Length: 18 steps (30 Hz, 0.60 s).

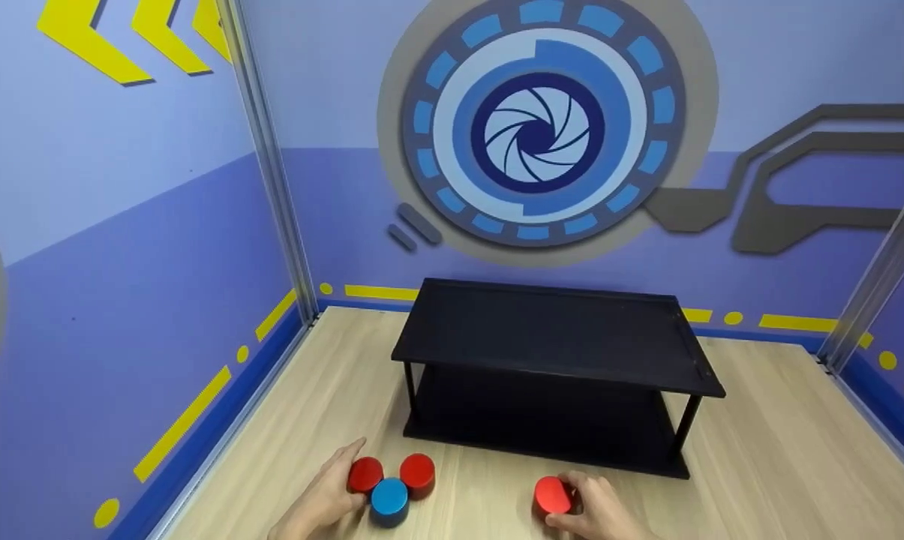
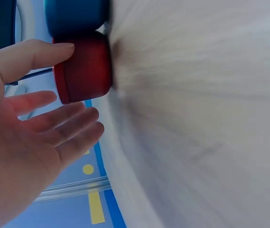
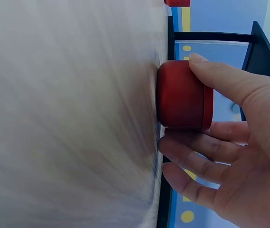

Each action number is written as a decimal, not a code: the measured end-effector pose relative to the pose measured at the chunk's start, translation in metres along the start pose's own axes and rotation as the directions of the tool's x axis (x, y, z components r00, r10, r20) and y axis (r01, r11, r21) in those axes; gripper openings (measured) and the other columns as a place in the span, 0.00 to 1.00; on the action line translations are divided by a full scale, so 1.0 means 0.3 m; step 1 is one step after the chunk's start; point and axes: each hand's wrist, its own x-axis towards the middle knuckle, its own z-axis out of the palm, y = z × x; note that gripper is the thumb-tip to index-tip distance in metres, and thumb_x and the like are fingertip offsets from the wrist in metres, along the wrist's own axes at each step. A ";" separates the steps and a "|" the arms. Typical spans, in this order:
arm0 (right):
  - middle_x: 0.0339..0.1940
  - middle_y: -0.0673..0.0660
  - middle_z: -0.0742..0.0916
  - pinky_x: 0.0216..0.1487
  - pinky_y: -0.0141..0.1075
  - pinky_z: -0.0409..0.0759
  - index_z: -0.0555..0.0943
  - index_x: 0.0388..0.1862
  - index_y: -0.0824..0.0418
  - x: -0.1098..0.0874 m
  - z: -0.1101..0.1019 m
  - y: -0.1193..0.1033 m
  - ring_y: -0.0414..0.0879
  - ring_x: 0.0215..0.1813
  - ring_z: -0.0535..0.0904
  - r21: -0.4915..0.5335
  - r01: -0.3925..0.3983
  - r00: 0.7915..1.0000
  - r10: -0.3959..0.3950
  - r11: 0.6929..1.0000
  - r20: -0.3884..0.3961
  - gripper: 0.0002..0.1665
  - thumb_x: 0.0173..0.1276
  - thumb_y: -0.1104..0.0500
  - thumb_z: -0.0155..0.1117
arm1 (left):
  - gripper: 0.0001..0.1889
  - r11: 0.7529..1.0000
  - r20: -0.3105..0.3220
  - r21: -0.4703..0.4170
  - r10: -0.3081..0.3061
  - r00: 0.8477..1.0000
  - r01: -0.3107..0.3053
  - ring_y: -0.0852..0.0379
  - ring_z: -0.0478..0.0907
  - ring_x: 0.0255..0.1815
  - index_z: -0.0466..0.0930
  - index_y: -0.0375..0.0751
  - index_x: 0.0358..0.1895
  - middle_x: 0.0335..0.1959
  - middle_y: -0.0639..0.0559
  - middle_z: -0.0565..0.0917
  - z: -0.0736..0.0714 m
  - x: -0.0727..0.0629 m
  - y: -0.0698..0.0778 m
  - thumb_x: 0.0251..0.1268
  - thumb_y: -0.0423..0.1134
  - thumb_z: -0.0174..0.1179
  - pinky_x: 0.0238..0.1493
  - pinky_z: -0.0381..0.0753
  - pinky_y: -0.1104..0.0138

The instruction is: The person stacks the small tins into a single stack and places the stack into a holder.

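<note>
In the head view, my left hand [image 1: 330, 487] is beside a red round lidded canister [image 1: 366, 475]. The left wrist view shows its thumb against this red canister [image 2: 88, 71], while the fingers spread loosely away from it. A blue canister [image 1: 389, 501] stands close against it, with another red canister [image 1: 418, 475] just to the right. Further right, my right hand [image 1: 598, 506] pinches a red canister [image 1: 552, 496]. In the right wrist view, its thumb lies on one side of that canister [image 3: 182, 95] and the index finger on the other; it appears to stand on the table.
A black two-level shelf [image 1: 549, 330] stands on the wooden table [image 1: 339, 367] behind the canisters, its lower board [image 1: 534, 420] near the right hand. Printed blue panels [image 1: 331, 217] with metal corner posts [image 1: 271, 157] enclose the table at the back and sides.
</note>
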 end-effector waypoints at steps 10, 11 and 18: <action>0.37 0.55 0.86 0.34 0.27 0.78 0.78 0.48 0.71 0.000 0.007 -0.003 0.34 0.34 0.79 0.015 0.002 1.000 -0.001 1.000 -0.012 0.31 0.51 0.52 0.76 | 0.37 1.000 0.024 -0.017 -0.019 1.000 0.019 0.40 0.74 0.57 0.67 0.31 0.63 0.58 0.34 0.75 0.017 0.021 -0.016 0.43 0.20 0.67 0.59 0.75 0.45; 0.36 0.55 0.86 0.33 0.27 0.78 0.78 0.48 0.70 0.001 0.006 -0.003 0.34 0.34 0.79 0.022 0.003 1.000 -0.003 1.000 -0.013 0.31 0.51 0.52 0.76 | 0.36 1.000 0.024 -0.020 -0.022 0.999 0.023 0.40 0.74 0.57 0.68 0.32 0.62 0.58 0.34 0.75 0.018 0.022 -0.015 0.43 0.20 0.67 0.59 0.75 0.45; 0.37 0.56 0.87 0.33 0.28 0.77 0.79 0.46 0.69 -0.001 0.006 -0.007 0.35 0.34 0.80 -0.004 0.016 0.999 -0.016 1.000 -0.046 0.30 0.50 0.50 0.77 | 0.34 0.997 0.025 -0.071 -0.031 0.999 0.033 0.42 0.76 0.55 0.68 0.33 0.59 0.54 0.36 0.78 0.017 0.023 -0.016 0.43 0.18 0.66 0.58 0.76 0.46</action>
